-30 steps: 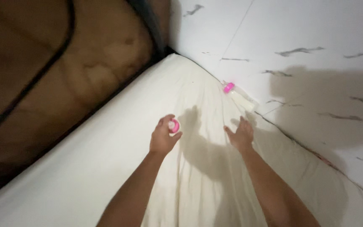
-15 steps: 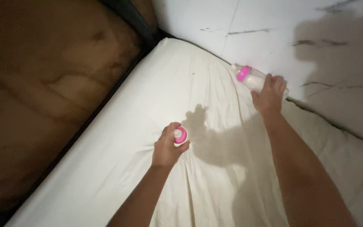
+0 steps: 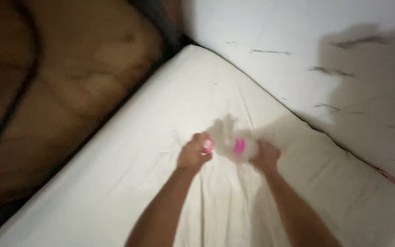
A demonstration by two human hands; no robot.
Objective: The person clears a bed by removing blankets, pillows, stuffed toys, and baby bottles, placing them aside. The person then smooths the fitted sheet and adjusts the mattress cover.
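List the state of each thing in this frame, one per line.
left hand: closed around a small pink cap, above the sheet.
right hand: gripping a baby bottle, pink collar toward the cap.
baby bottle: held, blurred; cap not on it.
white sheet: wrinkled, spread over the mattress.

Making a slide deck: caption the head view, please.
Left hand holding a pink cap meets right hand holding a baby bottle over a cream bedsheet.
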